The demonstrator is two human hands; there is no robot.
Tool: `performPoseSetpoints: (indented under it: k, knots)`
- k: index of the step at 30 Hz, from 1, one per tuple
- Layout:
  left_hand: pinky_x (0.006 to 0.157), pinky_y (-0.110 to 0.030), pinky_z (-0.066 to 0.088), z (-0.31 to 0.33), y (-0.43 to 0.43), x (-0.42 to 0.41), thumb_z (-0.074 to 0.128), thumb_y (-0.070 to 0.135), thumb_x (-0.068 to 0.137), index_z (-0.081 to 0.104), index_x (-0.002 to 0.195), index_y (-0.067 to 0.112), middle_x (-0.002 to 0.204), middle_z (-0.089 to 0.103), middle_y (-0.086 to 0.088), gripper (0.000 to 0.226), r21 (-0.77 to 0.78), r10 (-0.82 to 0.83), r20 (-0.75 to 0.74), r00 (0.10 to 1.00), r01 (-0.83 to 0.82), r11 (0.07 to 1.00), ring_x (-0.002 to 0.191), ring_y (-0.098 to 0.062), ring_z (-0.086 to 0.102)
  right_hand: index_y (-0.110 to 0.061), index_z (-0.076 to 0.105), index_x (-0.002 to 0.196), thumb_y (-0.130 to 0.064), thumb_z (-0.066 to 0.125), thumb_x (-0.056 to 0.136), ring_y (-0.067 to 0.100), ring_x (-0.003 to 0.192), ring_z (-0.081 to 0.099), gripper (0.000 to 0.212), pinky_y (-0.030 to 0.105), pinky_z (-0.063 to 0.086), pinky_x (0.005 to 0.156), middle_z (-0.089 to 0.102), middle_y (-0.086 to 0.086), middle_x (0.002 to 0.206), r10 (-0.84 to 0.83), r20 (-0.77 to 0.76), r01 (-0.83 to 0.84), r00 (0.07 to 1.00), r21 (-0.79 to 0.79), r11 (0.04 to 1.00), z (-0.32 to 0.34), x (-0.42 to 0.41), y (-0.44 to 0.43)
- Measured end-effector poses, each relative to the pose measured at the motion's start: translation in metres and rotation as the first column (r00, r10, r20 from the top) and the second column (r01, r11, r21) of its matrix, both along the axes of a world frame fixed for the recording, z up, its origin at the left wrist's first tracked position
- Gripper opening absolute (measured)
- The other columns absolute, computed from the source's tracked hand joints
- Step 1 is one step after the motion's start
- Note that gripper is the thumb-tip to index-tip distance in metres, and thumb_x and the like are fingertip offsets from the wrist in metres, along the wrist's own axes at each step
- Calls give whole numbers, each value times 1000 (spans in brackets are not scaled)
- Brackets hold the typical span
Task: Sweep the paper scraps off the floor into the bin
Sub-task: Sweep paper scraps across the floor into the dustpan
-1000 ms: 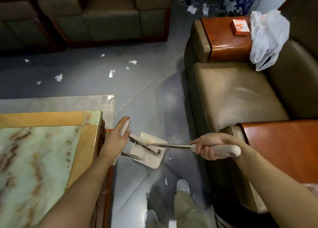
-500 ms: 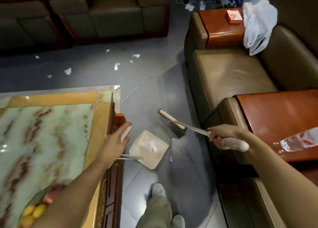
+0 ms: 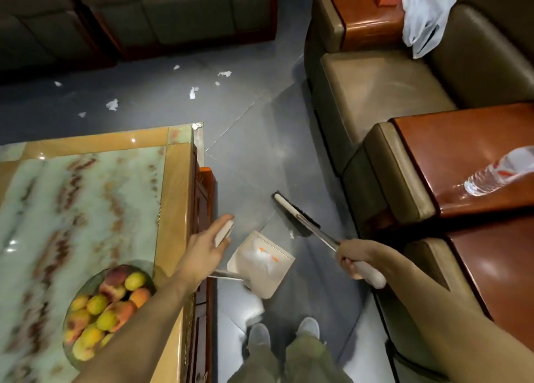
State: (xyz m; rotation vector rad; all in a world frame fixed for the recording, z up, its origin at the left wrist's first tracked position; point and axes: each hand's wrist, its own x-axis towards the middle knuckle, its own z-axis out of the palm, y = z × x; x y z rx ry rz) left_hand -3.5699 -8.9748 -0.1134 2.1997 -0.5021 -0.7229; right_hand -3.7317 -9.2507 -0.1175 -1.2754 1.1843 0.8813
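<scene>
- Several paper scraps [image 3: 112, 104] lie scattered on the floor [image 3: 260, 140] beyond our table's [image 3: 176, 180] far corner.
- Our left hand [image 3: 206, 249] grips the dustpan [image 3: 261, 264] by its handle, beside the table's right edge.
- Our right hand [image 3: 354, 257] is curled tight round the broom [image 3: 289, 208], its bristles on the floor near the sofa [image 3: 375, 85].
</scene>
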Motion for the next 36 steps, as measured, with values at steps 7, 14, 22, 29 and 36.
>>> performPoseSetpoints:
  k: [7,14,22,29,36]
  knots:
    - [100,-24,36,2,-19,14,51,22,95,43,136,37,134,54,-5,44,25,-30,90,996,28,999,121,-23,52,-17,41,76,-2,37,88,4,32,35,20,14,33,33,38,-2,50,-60,-59,74,996,280,957,16,-4,44]
    - [83,-34,51,6,-16,49,54,22,94,44,130,43,110,64,-12,43,-31,63,123,990,-60,998,93,-29,62,-5,47,79,-2,40,94,4,31,41,16,10,38,32,42,0,50,-319,-82,324,944,407,854,77,31,6]
    - [87,-26,43,24,-67,129,51,21,95,45,131,35,123,59,-11,39,-106,165,223,961,-144,984,106,-28,58,-5,48,81,1,47,81,6,29,43,7,16,38,27,44,1,46,-340,33,300,940,397,867,116,134,-65]
    - [91,-38,44,32,-168,265,47,26,97,40,135,33,128,56,-11,40,-50,252,309,917,-249,967,111,-36,54,-6,47,88,4,47,85,6,27,40,10,12,35,28,42,2,44,-337,68,287,939,383,878,115,288,-170]
    - [98,-37,40,53,-235,394,49,22,97,42,135,31,133,54,-3,40,-93,424,278,862,-416,905,119,-31,50,-7,43,86,-1,39,94,5,28,40,10,9,35,32,42,2,47,-258,185,197,948,294,935,122,478,-246]
